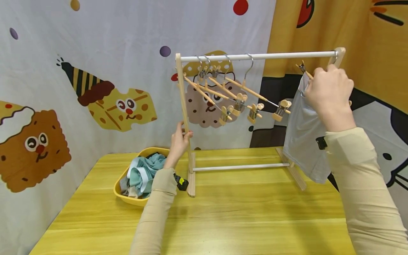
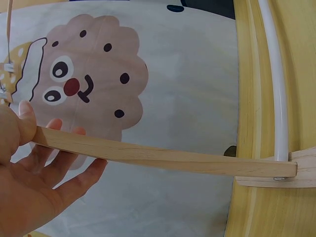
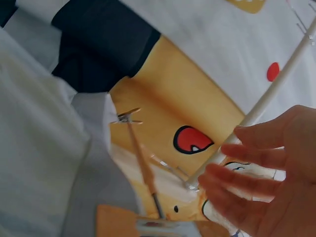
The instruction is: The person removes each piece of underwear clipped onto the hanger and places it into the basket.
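Observation:
A wooden clothes rack with a white rail (image 1: 274,55) stands on the table. My left hand (image 1: 179,143) holds its left post (image 2: 148,157), thumb on one side and fingers on the other. Near the rail's right end is my right hand (image 1: 331,95); in the right wrist view its fingers (image 3: 247,185) extend beside the rail with nothing gripped. A pale grey-blue garment (image 1: 301,131) hangs there from a clip hanger (image 3: 140,153), whose hook is on the rail. The head view has my right hand covering part of this hanger.
Several clip hangers (image 1: 251,92) hang on the left half of the rail. A yellow basket (image 1: 119,198) of crumpled clothes (image 1: 145,171) stands left of the rack on the wooden table (image 1: 242,219). Behind is a printed cartoon curtain (image 1: 127,42). A lower white bar (image 1: 239,167) joins the rack's feet.

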`<state>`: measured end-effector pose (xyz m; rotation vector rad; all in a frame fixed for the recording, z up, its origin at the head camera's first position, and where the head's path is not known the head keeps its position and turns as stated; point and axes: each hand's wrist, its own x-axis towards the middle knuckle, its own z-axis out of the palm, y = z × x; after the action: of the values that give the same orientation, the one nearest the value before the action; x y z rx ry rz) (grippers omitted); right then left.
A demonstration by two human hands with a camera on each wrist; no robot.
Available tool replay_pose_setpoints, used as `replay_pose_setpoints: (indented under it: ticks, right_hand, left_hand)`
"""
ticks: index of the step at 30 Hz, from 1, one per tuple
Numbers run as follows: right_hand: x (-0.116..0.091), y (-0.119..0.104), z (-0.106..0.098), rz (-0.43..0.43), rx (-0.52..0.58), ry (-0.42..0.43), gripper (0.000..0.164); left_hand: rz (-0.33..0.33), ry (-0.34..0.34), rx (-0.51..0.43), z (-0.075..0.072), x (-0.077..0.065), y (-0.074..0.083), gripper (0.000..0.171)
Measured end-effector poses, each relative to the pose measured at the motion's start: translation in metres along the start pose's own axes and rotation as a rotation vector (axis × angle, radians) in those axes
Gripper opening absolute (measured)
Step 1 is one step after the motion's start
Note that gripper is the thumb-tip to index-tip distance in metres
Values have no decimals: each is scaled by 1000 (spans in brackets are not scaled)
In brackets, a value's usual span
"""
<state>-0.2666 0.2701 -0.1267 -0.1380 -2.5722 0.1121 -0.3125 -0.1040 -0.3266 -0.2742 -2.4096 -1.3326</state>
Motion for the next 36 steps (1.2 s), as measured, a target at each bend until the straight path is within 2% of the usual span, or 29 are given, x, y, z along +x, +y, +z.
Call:
replay_pose_setpoints:
  ticks: [8,11,18,25,36]
  right_hand:
    - [5,19,11,110,-81,-185,50]
    - [5,25,16,121,-83,-212,47]
    - [6,31,23,118,-83,-175,26]
    - [7,33,23,125,-44,-105,33]
    - [2,35,24,110,15,-56,28]
  left_hand:
    - [-7,-6,-8,-1,0,1,48]
    - [-6,-6,-7,-2,0,1,48]
    - [-2,-9,5,-2,-1,2,48]
    - [-5,-3,0,-1,0,2,48]
    - [-11,-10,8,-1,-2,1,47]
